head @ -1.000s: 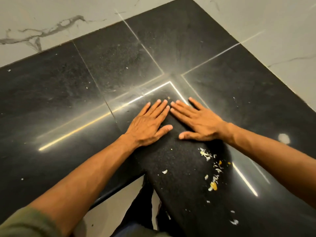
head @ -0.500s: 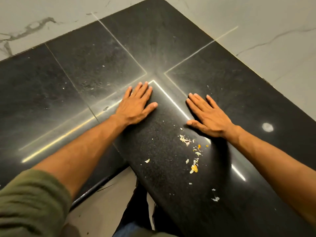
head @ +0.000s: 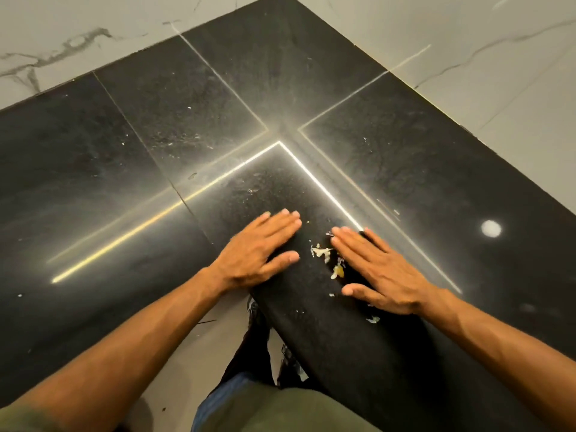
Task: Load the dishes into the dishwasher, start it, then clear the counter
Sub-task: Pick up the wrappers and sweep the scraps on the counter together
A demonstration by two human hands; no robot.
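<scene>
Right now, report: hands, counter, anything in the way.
Left hand and right hand open, flat on black counter. Food scraps between them, not yet cleared. No obstruction seen.

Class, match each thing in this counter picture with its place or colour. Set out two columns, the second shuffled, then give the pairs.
Column one:
1 left hand
2 right hand
3 scraps
4 counter

Column two:
a black, glossy
b pale, mostly between the hands
c flat, left of the scraps
d flat, right of the scraps

Pairs: 1-c, 2-d, 3-b, 4-a
</scene>
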